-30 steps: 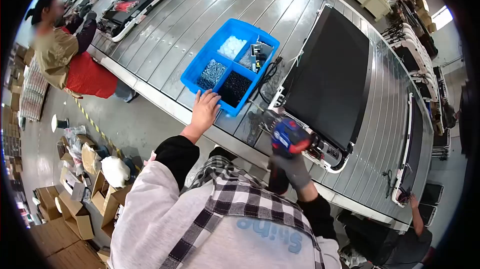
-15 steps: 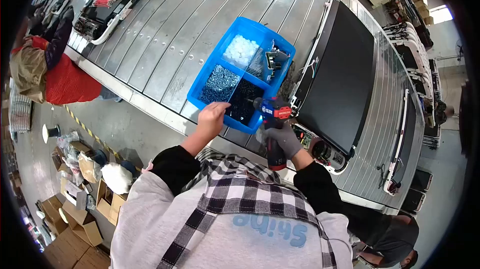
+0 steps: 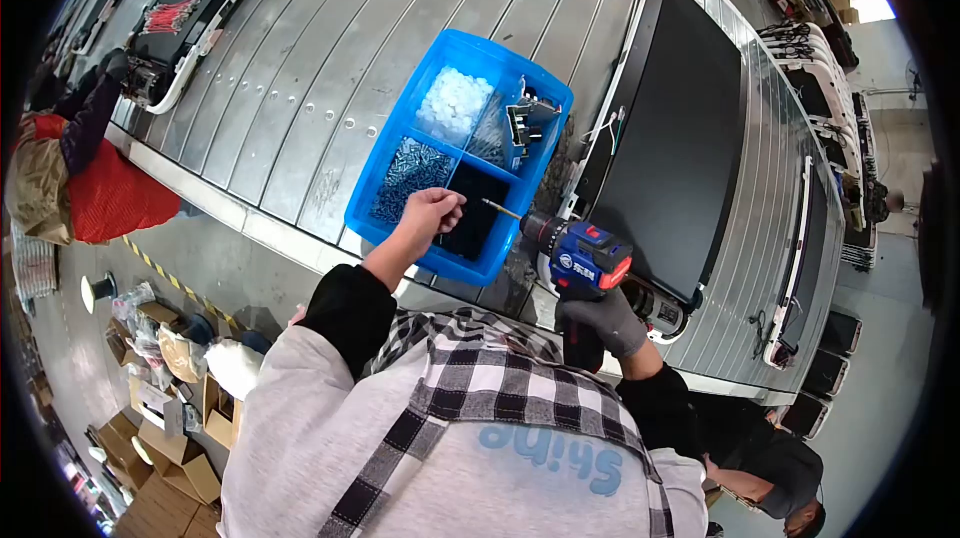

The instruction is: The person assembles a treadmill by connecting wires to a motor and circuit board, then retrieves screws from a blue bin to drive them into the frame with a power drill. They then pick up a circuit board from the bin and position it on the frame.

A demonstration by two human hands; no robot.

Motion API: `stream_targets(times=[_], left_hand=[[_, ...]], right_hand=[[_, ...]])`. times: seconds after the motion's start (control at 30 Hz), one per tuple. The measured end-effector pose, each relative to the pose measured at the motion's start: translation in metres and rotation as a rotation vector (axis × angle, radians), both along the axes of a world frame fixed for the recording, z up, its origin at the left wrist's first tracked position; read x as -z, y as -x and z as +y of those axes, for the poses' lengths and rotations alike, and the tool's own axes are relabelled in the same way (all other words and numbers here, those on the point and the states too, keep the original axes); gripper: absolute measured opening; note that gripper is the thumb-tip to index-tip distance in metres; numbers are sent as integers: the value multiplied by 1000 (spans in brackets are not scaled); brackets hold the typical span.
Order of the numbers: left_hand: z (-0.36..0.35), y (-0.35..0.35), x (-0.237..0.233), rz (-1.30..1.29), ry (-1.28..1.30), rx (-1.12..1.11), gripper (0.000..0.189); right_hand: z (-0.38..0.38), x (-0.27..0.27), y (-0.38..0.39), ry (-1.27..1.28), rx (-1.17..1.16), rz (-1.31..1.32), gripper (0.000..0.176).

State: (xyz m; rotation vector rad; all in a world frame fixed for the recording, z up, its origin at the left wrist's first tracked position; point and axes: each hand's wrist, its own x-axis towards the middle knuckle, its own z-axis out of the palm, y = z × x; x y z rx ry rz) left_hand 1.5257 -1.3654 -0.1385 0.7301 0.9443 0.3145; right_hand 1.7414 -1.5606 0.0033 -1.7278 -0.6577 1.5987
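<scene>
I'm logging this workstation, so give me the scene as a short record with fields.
left hand: fingertips pinched over the bin; too small to tell whether they hold anything
right hand: gloved, gripping the drill
drill bit: pointing toward the left hand, tip apart from it
blue bin: divided, holding white pieces, silvery hardware, dark contents, circuit board
surface: slatted metal

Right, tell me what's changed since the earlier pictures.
The blue-and-red cordless drill came in over the small black parts in the blue plastic bin, then drew back rightward; its bit now points toward the bare left hand. That hand, loosely spread at first, now pinches above those parts; whether it holds one is unclear. The gray-gloved right hand kept its grip on the drill.
</scene>
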Motion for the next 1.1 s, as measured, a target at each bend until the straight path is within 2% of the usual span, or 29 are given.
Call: stream_targets(times=[0.03, 0.07, 0.13, 0.17, 0.23, 0.27, 0.37, 0.53, 0.63, 0.77, 0.87, 0.9, 0.93, 0.97, 1.0, 1.1], left_hand=[[2, 10, -6, 0, -15, -53, 18], [3, 17, -12, -10, -13, -98, 20], [5, 28, -21, -16, -23, -155, 26], [4, 30, -19, -32, -44, -182, 26], [2, 36, -15, -60, -86, -241, 27], [0, 37, -11, -54, -130, -248, 31], [-5, 34, -14, -100, -264, -281, 34], [-1, 31, -6, -38, -247, -290, 33], [0, 29, -5, 7, -237, -221, 25], [-1, 22, -15, 94, -234, -52, 19], [-12, 4, -40, 133, -111, 93, 36], [-18, -1, -37, -27, 43, 99, 45], [-25, -9, -36, -126, 212, 103, 45], [-32, -13, -36, -236, 253, 173, 42], [-39, -16, -37, -372, 226, 230, 30], [-52, -17, -38, -537, 350, 213, 16]], right_hand=[[8, 3, -1, -25, 6, -21, 27], [21, 3, 2, 100, 17, 35, 26], [47, 26, 7, -4, -11, 82, 23], [61, 31, 12, 35, -31, 74, 21], [77, 63, 15, 5, -90, -59, 21], [81, 71, 12, 123, -105, 48, 21], [85, 65, 8, 222, -172, 32, 22], [71, 47, -2, 241, -128, 141, 27], [54, 31, -4, 82, -104, 112, 28], [27, -7, -11, 106, -32, 194, 31], [-4, -31, -15, 40, -14, 168, 28], [-13, -35, -17, 34, -31, 201, 29], [-24, -38, -20, 28, -45, 231, 30], [-37, -32, -24, 11, -67, 202, 31], [-44, -43, -22, 12, -50, 218, 32], [-80, -48, -21, -57, -5, 158, 35]])
